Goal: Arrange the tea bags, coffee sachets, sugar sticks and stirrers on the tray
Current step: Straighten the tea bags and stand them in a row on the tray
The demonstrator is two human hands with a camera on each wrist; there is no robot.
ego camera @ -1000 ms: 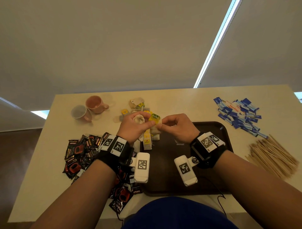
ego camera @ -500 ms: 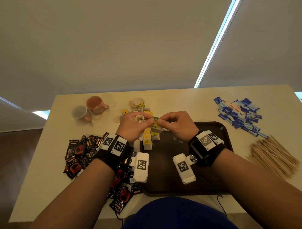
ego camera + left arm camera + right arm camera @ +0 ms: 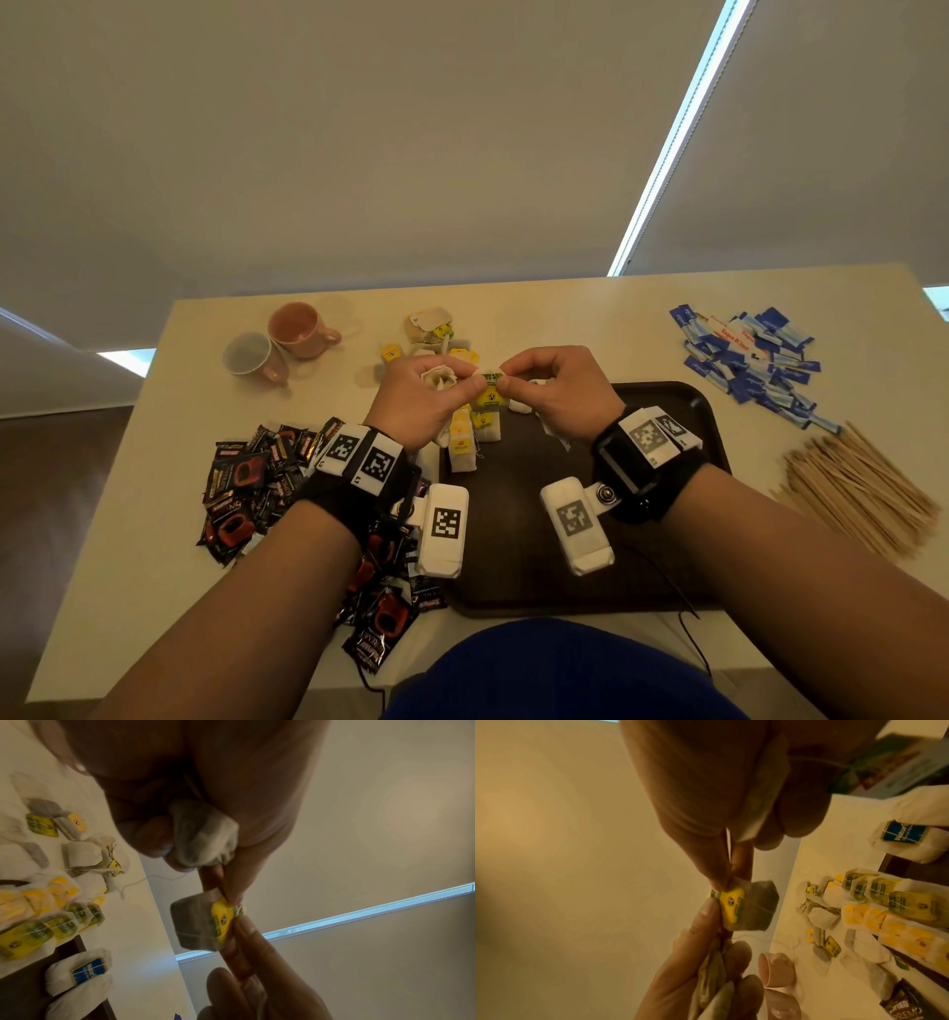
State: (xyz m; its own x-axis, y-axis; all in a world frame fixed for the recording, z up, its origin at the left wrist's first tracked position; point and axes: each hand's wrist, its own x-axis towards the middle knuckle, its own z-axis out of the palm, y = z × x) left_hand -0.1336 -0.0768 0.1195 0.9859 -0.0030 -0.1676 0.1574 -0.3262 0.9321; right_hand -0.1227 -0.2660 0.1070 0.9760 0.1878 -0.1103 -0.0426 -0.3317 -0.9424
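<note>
**Above the tray's far-left corner, one tea bag pinched between both hands**

Leftmost on the table [image 3: 169, 514] lay the heap of dark coffee sachets [image 3: 251, 478], well apart from the work in hand. Just right of it, the left hand [image 3: 426, 393] was raised, its thumb and forefinger clamped on one side of a yellow-tagged tea bag [image 3: 491, 381], while its other fingers curled round a crumpled white bag against the palm [image 3: 203, 839]. The held tea bag hung between the two hands, its tag uppermost and its pouch drooping toward the table, as the right wrist view showed [image 3: 752, 906]. To the right, the right hand [image 3: 557, 393] pinched the tag's other edge with thumb and forefinger; a further bag was tucked under its curled fingers, a string trailing from it [image 3: 757, 817].

Straight below the shared pinch, a row of yellow-tagged bags [image 3: 470, 437] ran with its long axis toward the person, down the left edge of the dark tray [image 3: 667, 514]. Both hands stood about equally near the row, so either could set the bag down; I judge the bag would need laying flat, tag up, at the row's far end.

Farther right, off the tray, the blue sugar sticks [image 3: 750, 360] and the wooden stirrers [image 3: 852, 488] lay untouched.
</note>
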